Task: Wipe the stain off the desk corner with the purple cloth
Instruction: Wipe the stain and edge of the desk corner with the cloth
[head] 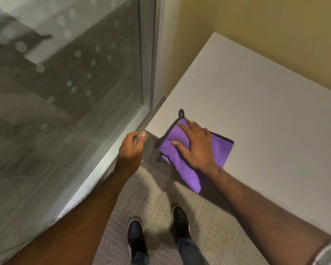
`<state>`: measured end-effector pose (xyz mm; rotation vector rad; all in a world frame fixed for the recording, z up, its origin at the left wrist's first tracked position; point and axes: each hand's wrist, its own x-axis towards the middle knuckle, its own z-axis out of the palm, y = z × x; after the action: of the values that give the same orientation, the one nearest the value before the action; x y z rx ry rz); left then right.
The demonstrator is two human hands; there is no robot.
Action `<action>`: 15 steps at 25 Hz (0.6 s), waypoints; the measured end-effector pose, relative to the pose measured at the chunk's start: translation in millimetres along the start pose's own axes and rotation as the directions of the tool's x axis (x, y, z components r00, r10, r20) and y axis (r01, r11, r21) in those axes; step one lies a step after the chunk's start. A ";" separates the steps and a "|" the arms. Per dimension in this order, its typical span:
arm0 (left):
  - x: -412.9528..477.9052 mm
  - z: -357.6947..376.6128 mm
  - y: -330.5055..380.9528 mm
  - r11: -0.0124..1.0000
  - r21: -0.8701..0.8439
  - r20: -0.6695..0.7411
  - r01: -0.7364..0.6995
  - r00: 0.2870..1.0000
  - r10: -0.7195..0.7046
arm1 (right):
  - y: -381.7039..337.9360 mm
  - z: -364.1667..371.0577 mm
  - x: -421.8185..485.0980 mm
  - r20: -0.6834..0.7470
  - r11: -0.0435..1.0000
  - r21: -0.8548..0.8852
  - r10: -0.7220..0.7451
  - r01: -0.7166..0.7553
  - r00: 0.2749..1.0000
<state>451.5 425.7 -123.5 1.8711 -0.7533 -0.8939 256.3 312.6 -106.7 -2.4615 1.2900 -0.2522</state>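
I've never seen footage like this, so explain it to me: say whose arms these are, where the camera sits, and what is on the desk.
There is no machine here. One wide-angle camera is worn on a person's head, looking down, so both arms are the person's own; the dark shoes stand on grey carpet. The right hand lies flat, pressing a folded purple cloth with dark edging onto the near corner of the pale desk top; part of the cloth hangs over the edge. The left hand hangs loosely curled in the air, holding nothing, beside a frosted glass panel. No stain is visible.
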 end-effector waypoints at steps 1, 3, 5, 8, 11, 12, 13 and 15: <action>-0.4 0.5 -0.9 1.000 -0.004 -0.004 0.001 1.000 -0.001 | -9.8 1.7 7.4 0.025 1.000 0.007 -0.028 0.028 0.999; -2.7 0.1 -0.5 0.999 -0.046 -0.020 -0.003 1.000 0.002 | -27.9 7.7 13.7 0.075 0.990 0.030 -0.139 0.137 0.987; -6.4 -0.5 1.1 0.995 -0.094 -0.022 -0.017 1.000 0.015 | -38.3 12.4 9.0 0.107 0.970 0.053 -0.241 0.236 0.965; -10.5 0.3 3.2 0.988 -0.154 0.057 0.020 0.998 -0.011 | -43.3 14.7 -3.9 0.119 0.938 0.050 -0.347 0.344 0.930; -15.4 7.7 -0.7 0.973 -0.203 0.162 0.107 0.984 -0.074 | -45.5 19.3 -23.8 0.125 0.921 0.012 -0.388 0.389 0.913; -18.8 11.2 -3.1 0.968 -0.211 0.187 0.135 0.978 -0.096 | -43.7 20.0 -30.8 0.117 0.925 0.021 -0.379 0.379 0.918; -22.3 14.1 -5.7 0.965 -0.211 0.214 0.154 0.971 -0.108 | -40.9 20.0 -37.7 0.110 0.930 0.027 -0.368 0.367 0.923; -28.5 19.3 -8.6 0.955 -0.227 0.264 0.189 0.956 -0.126 | -34.4 18.2 -52.5 0.132 0.933 0.005 -0.358 0.360 0.924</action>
<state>421.1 442.7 -129.9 1.6298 -0.6086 -1.2824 258.2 377.8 -110.2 -2.6696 0.7841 -0.1645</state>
